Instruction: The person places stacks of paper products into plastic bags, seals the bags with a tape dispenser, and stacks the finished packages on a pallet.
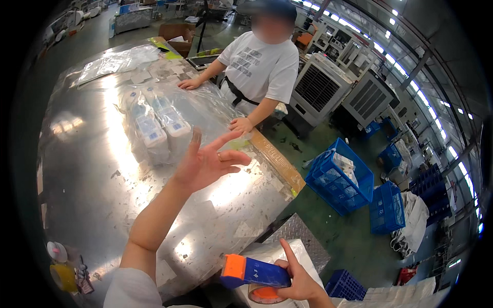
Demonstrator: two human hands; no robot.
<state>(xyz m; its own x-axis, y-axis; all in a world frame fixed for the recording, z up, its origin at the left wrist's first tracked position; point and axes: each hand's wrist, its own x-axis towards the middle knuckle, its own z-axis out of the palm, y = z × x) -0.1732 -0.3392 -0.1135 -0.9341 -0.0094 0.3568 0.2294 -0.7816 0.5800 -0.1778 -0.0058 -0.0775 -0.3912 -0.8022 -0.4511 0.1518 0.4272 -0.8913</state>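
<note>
My left hand [211,163] hangs over the metal table, palm turned up and fingers spread, holding nothing. A ring is on one finger. Low at the right, my right hand [300,280] grips a blue and orange tape dispenser [264,272] with its forefinger stretched out. A tape roll with an orange core [266,293] shows under the dispenser. Beyond my left hand lies a clear plastic bag [197,115] with white and blue packs [149,128] inside. A co-worker's hands [241,124] rest on the plastic's far right side.
The metal table [82,179] carries flat plastic bags [120,64] at its far end. Tape rolls [64,277] stand at the near left corner. Right of the table are blue crates [341,179] and air coolers [318,84]. White stacked material [303,251] sits beside my right hand.
</note>
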